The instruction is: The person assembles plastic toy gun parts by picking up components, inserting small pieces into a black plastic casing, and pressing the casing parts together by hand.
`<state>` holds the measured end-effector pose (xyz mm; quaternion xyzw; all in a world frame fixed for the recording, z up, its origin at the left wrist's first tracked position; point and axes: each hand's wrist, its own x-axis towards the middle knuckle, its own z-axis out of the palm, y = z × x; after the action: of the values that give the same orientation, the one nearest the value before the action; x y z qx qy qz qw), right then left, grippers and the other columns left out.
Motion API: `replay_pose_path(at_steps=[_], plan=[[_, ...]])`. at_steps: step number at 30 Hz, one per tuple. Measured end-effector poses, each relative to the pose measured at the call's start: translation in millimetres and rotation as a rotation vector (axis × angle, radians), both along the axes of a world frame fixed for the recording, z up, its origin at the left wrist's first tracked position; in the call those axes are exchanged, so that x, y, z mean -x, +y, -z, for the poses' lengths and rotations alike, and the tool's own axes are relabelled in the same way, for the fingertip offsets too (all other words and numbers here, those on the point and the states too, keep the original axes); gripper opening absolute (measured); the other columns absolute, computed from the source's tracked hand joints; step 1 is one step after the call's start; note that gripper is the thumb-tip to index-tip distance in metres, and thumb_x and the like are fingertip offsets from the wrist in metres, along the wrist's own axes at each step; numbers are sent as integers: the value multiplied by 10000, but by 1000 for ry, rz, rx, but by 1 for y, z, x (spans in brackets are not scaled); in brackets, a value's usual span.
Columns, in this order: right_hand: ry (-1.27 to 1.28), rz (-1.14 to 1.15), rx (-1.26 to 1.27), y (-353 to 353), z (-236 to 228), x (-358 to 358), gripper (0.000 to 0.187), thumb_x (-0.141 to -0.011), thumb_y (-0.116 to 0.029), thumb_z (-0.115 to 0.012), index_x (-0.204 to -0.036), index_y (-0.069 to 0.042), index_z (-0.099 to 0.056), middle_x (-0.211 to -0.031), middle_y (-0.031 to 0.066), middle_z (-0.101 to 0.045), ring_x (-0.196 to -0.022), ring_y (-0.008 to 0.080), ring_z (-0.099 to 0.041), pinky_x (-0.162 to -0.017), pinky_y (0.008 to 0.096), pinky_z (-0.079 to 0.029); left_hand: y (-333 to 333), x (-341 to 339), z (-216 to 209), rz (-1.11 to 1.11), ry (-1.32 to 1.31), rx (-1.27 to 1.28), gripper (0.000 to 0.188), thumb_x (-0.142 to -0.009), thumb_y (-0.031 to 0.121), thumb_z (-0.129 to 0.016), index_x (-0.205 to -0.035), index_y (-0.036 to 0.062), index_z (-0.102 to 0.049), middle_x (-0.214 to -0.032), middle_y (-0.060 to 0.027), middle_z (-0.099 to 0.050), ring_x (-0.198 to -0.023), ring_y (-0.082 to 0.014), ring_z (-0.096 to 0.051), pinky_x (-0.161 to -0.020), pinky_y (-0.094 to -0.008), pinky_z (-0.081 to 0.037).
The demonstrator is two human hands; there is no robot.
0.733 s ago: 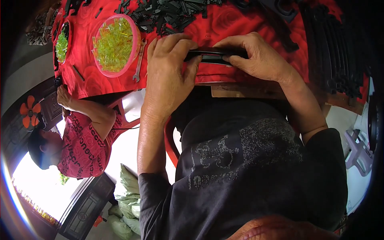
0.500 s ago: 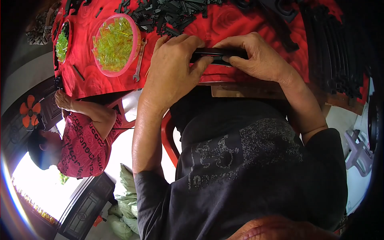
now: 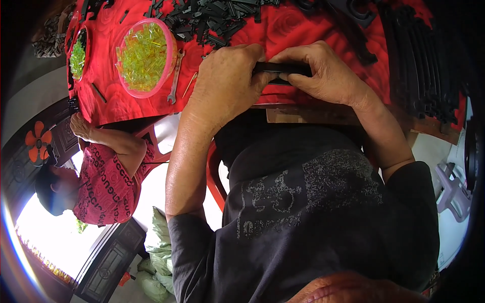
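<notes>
A long black plastic part is held level over the table's near edge. My left hand is closed around its left end, thumb underneath and fingers over the top. The right end sits in my right hand, with the thumb pressed against its lower side. Both thumbs come close together near the middle of the part. My fingers hide most of its surface, and I cannot make out any small piece between the thumbs.
On the red cloth stand a pink bowl of yellow-green clear pieces, a wrench and a pile of small black parts. Long black parts lie stacked right. A co-worker sits at left.
My left hand has shifted slightly right and inward along the black part. The part has tilted a little, and a thin stick beside the wrench shows more fully.
</notes>
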<state>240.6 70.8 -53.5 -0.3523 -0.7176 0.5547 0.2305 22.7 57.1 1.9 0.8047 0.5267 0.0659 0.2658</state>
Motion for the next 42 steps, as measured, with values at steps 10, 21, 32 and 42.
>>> replay_pose_path(at_steps=[10, 21, 32, 42], plan=[[-22, -1, 4, 0, -4, 0, 249, -898, -23, -705, -1144, -4, -734, -947, 122, -768, -840, 170, -740, -782, 298, -593, 0, -1, 2, 22, 12, 17, 233, -860, 158, -767, -1034, 21, -695, -838, -199, -685, -791, -415, -669, -689, -478, -505], [-25, 18, 46, -1, -6, 2, 253, -886, -4, -722, -1139, -14, -736, -949, 113, -769, -867, 175, -743, -818, 310, -597, 1, 7, 10, 59, -71, -17, 200, -858, 137, -774, -999, 16, -699, -803, -203, -666, -720, -408, -650, -634, -464, -487], [-25, 19, -43, -3, -1, 1, 328, -851, 91, -697, -1158, -20, -737, -955, 84, -776, -860, 125, -738, -789, 250, -598, 0, 15, -1, -3, 76, 93, 248, -907, 295, -746, -991, 63, -722, -771, -153, -692, -798, -385, -675, -818, -498, -453], [-37, 22, -11, -2, -4, 0, 283, -866, 40, -721, -1142, -21, -740, -957, 97, -775, -886, 157, -746, -823, 286, -604, 3, 26, 5, 89, 28, 33, 241, -921, 276, -731, -1004, 51, -698, -825, -173, -694, -830, -395, -674, -819, -510, -470]])
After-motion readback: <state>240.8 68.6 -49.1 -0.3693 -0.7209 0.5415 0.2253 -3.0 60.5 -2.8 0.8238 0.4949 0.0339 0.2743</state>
